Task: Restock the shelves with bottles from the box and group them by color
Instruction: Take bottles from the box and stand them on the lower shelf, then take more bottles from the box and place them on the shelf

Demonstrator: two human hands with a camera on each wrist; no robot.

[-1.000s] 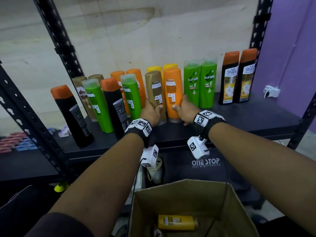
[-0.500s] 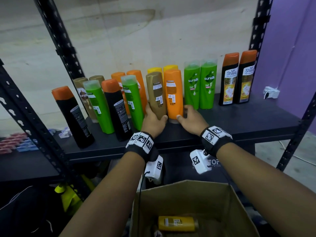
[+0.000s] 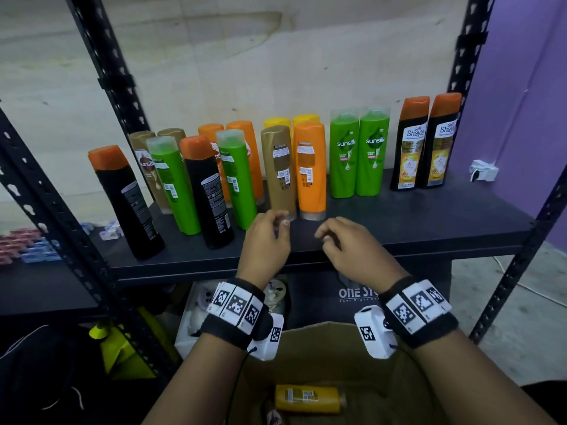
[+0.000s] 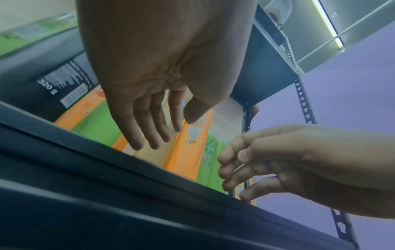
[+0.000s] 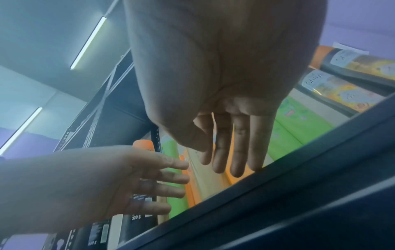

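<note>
Your two green bottles (image 3: 359,154) at the back read "sunsilk"; right of them, two black bottles (image 3: 425,145) with orange caps read "Safi Shayla". The dark bag (image 3: 352,296) under the shelf (image 3: 429,219) shows "ONE ST", the rest hidden by your wrist. A black bottle (image 4: 53,81) near your left wrist is marked "320 g". The box (image 3: 337,348) below holds one yellow bottle (image 3: 308,398) lying on its side. The gold bottle (image 3: 279,170) and orange bottle (image 3: 311,170) stand side by side, barcode labels towards you. Your left hand (image 3: 267,240) and right hand (image 3: 352,250) hover just before them, fingers loose, holding nothing.
</note>
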